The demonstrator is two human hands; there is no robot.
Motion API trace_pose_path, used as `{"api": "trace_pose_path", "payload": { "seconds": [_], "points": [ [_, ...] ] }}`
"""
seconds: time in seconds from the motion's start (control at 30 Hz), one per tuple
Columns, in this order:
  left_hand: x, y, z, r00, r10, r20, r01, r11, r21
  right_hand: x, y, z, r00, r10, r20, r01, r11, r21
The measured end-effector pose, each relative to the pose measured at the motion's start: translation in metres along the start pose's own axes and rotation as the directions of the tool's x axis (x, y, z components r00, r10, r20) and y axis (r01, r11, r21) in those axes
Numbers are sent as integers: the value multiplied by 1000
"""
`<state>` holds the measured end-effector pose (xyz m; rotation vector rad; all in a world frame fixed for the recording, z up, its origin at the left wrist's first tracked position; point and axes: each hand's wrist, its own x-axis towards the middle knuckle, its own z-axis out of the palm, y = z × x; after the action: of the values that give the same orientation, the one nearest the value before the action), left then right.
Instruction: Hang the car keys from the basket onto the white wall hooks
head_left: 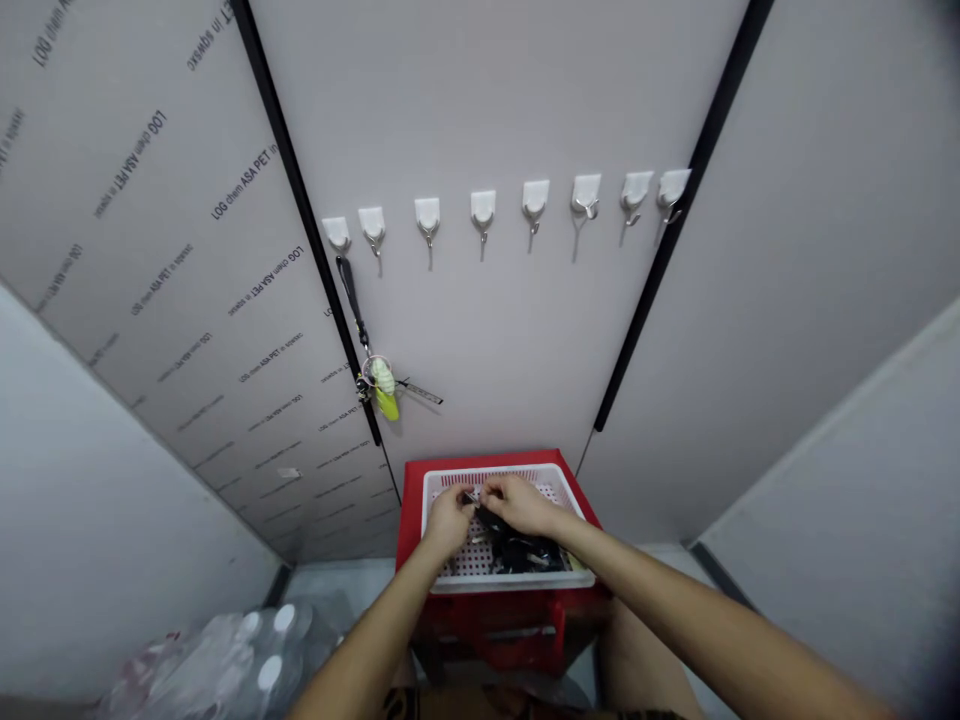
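Observation:
A white perforated basket [559, 480] rests on a red stool [415, 490] in front of the wall. Inside lies a dark tangle of straps and keychains [521, 550]. Both my hands are over the basket. My left hand [448, 520] is closed and pinches a small dark and metal piece [470, 496]. My right hand [520, 503] is closed on the same piece from the other side, fingertips meeting my left hand's. On the wall above runs a row of several white adhesive hooks [483, 210]. One keychain with a black strap and a yellow-green charm [384, 388] hangs from the leftmost hook [337, 233].
Grey wall panels with black seams stand close ahead, the left panel covered in printed protective film [187, 260]. A plastic-wrapped pack of bottles [240, 650] lies on the floor at lower left. My knees are below the stool.

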<state>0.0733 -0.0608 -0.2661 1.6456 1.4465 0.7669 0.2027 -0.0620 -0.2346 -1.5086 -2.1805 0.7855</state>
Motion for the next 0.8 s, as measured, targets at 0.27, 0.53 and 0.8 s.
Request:
{"api": "trace_pose_path", "payload": {
  "seconds": [0.27,0.53,0.8],
  "points": [
    [11,47,-26,991,126,-47,-134,908,-398,-4,-4,-23,993,-10,-119,34,979,202],
    [1,83,-48,958,225,-176,-285,783,-553,-3,-44,-63,976,-102,-194,185,855,485],
    [-4,96,-65,923,236,-303,-356,823,-444,30,-110,-91,899,-255,-357,397,818,415]
  ]
}}
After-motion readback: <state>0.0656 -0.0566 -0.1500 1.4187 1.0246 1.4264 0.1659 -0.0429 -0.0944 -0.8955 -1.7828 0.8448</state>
